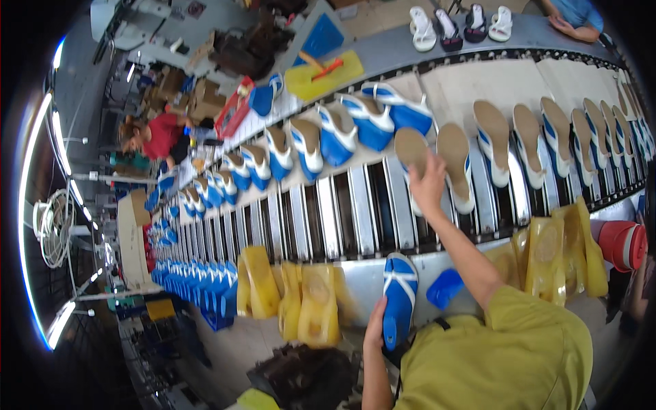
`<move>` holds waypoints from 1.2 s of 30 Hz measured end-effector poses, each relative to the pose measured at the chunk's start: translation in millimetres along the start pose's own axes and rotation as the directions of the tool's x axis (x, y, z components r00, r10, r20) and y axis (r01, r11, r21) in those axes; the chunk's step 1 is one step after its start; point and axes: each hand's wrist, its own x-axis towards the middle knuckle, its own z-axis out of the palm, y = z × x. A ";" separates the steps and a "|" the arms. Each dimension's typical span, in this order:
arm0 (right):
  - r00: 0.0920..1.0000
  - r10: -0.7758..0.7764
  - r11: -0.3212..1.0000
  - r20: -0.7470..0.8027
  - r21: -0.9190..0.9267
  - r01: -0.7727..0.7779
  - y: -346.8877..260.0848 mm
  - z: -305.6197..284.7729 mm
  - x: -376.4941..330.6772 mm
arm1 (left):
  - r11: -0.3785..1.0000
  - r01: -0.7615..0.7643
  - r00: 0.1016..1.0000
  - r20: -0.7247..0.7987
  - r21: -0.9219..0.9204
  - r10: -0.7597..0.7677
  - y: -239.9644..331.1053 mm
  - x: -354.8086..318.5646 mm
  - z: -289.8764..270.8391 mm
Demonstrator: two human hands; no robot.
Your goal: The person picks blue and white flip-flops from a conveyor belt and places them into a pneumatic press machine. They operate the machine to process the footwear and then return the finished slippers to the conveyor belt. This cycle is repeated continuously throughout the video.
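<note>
My left hand [376,324] is closed around the side of a blue wedge sandal [400,295] with white crossed straps, held upright near my body. My right hand [428,183] reaches over the roller conveyor [294,222], its fingers bent on the edge of a tan-soled wedge sandal [410,145]. Part of that sandal is hidden under the hand. Close on its right lies another tan-soled sandal [454,160]. More sandals [492,137] of this kind stand in a row to the right, and blue and white ones [338,134] run on to the left.
Yellow foot-shaped forms [318,304] sit along the near edge, with others [547,256] at the right beside a red container [620,244]. A blue piece [445,288] lies near my body. Across the conveyor are an orange-handled tool [321,66] and a person in red [156,139].
</note>
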 end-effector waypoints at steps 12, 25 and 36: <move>0.915 -0.367 0.926 0.169 0.161 0.341 106.3 7.6 -78.2 | 0.958 -0.284 0.922 0.287 0.045 0.260 -20.6 22.4 6.8; 0.845 0.303 0.891 0.440 0.185 -0.415 64.4 -94.2 -110.4 | 0.774 -0.279 0.895 0.139 -0.568 0.424 5.5 19.3 -42.7; -0.186 0.048 -0.626 0.981 -0.116 -0.771 38.6 -153.8 -259.3 | 0.846 -0.335 0.921 0.046 -0.415 0.387 6.6 5.4 -42.5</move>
